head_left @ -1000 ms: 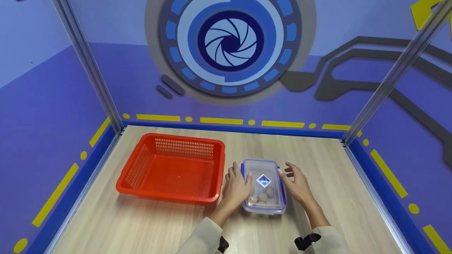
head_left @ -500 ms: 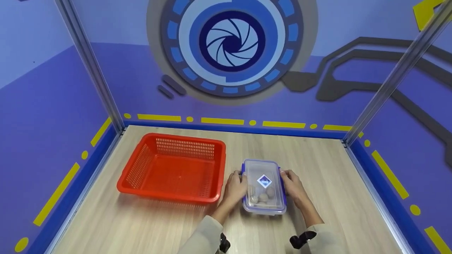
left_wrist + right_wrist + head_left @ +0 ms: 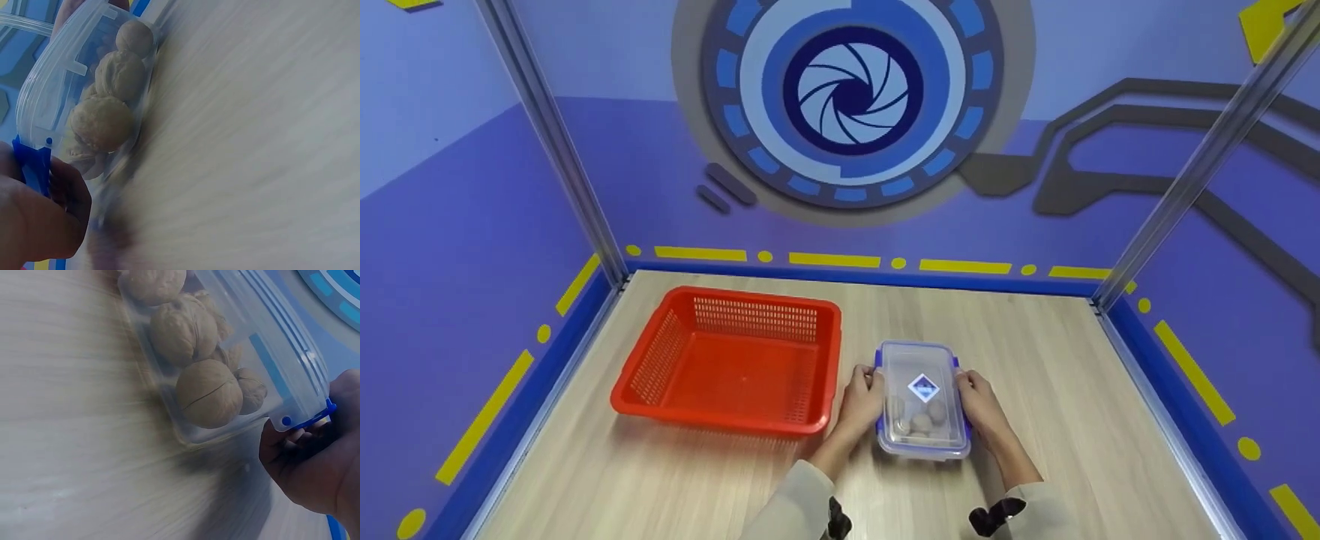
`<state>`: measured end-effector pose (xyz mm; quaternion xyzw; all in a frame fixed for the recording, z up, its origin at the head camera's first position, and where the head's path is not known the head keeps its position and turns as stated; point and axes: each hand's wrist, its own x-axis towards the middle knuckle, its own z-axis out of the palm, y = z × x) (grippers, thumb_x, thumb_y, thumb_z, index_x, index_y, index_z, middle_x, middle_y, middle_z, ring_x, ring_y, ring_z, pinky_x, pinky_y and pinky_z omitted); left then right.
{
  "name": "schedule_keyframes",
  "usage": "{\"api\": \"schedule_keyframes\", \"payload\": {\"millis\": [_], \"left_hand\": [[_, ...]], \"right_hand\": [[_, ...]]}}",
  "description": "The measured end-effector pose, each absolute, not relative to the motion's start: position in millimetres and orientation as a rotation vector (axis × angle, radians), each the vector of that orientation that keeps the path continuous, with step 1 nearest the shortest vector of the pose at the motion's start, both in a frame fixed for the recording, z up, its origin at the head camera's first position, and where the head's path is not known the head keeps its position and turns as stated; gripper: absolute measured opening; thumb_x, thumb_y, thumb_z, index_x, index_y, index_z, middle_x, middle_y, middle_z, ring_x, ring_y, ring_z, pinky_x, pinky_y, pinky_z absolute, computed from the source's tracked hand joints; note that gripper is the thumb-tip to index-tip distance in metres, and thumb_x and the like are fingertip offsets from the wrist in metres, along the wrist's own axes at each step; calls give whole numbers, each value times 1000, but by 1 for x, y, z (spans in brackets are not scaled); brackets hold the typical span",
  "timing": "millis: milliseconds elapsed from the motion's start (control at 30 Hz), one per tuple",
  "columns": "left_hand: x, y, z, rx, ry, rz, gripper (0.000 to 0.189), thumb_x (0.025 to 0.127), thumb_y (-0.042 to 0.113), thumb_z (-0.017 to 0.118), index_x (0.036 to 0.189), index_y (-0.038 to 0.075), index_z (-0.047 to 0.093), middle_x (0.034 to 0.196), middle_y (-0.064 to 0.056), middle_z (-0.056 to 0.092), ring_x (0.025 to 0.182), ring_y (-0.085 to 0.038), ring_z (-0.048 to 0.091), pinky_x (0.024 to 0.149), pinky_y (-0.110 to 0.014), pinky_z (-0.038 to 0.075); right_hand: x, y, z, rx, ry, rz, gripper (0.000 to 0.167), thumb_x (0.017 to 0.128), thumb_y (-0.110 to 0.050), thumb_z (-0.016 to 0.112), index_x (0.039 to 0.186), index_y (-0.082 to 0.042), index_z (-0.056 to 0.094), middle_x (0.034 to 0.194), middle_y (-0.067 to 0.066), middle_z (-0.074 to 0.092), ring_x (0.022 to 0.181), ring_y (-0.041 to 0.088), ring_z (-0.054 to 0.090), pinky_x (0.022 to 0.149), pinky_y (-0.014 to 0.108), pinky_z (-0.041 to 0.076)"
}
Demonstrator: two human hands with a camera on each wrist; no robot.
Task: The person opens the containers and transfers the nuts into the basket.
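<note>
A clear plastic food container (image 3: 919,361) with a purple-blue rim and side clips lies on the table, lid on. Several walnuts (image 3: 208,392) show through its wall, gathered at its near end. My left hand (image 3: 861,401) grips the left side of the container, fingers curled by the blue clip (image 3: 35,166) in the left wrist view. On the opposite side my right hand (image 3: 982,405) holds the container at its other blue clip (image 3: 315,415), thumb on top and fingers curled beneath. A diamond-shaped label (image 3: 923,388) sits on the lid.
To the left of the container stands a red plastic basket (image 3: 727,426) with slotted walls and nothing in it. The wooden table (image 3: 1020,330) is enclosed by printed purple-blue panels (image 3: 622,150) and metal posts (image 3: 556,142).
Both hands came from loosely spread beside the container to gripping its two sides. The container has stayed almost in place, and the basket has not moved.
</note>
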<state>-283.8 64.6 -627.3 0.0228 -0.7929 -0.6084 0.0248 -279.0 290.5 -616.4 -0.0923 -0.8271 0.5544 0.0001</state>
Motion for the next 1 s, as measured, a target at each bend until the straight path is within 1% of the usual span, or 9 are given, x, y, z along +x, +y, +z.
{"api": "schedule_keyframes", "payload": {"millis": [167,400,500,567,667,733,800,900,1000], "left_hand": [[-283,64,-630,80,-2463,-1911,22,110,28,49,111,8,59,96,-4,66,89,-20,61,87,-44,53],[-283,62,-631,63,-2473,-1880,18,111,27,50,112,11,59,90,-1,60,82,-17,57,80,-40,51],[-283,62,-630,45,-2464,-1859,17,110,25,50,112,11,59,90,0,60,81,-17,57,79,-39,50],[-283,62,-630,44,-2464,-1841,16,110,24,51,112,11,59,90,0,61,81,-16,57,79,-39,51],[-283,62,-630,49,-2467,-1830,15,110,23,50,112,11,59,91,1,61,81,-16,57,80,-40,51],[-283,62,-629,44,-2464,-1829,15,110,23,50,112,11,59,91,1,61,81,-16,57,80,-40,51],[-284,63,-628,36,-2456,-1829,15,110,23,50,112,11,59,91,0,61,81,-16,57,80,-40,51],[-284,62,-628,23,-2457,-1832,16,110,24,50,113,11,58,91,0,61,81,-16,57,80,-40,52],[-282,61,-631,28,-2466,-1848,15,111,24,50,113,12,58,91,1,60,81,-15,57,80,-39,52]], "right_hand": [[-279,291,-616,-293,-2602,1789,38,116,-25,38,116,7,58,99,12,59,92,22,55,80,33,47],[-282,289,-615,-253,-2634,1785,41,116,-21,31,126,12,55,108,18,62,99,26,57,88,36,47],[-282,290,-615,-214,-2641,1767,42,116,-19,29,126,13,54,110,21,61,101,29,57,91,41,48],[-282,290,-614,-192,-2654,1744,42,116,-19,29,128,13,54,112,22,62,106,31,58,97,46,48],[-281,290,-613,-164,-2684,1711,42,116,-18,29,129,15,52,117,27,60,113,38,57,105,56,45],[-282,289,-612,-163,-2694,1692,43,116,-18,29,131,15,52,122,30,60,119,41,56,111,60,41],[-282,289,-610,-162,-2701,1679,43,116,-18,29,130,15,52,122,31,59,119,42,55,111,61,40],[-283,290,-608,-172,-2713,1643,42,116,-18,30,129,14,53,122,30,60,118,41,56,109,61,41],[-281,289,-609,-183,-2730,1630,40,115,-18,30,125,12,54,114,26,60,111,38,56,104,58,44]]}}
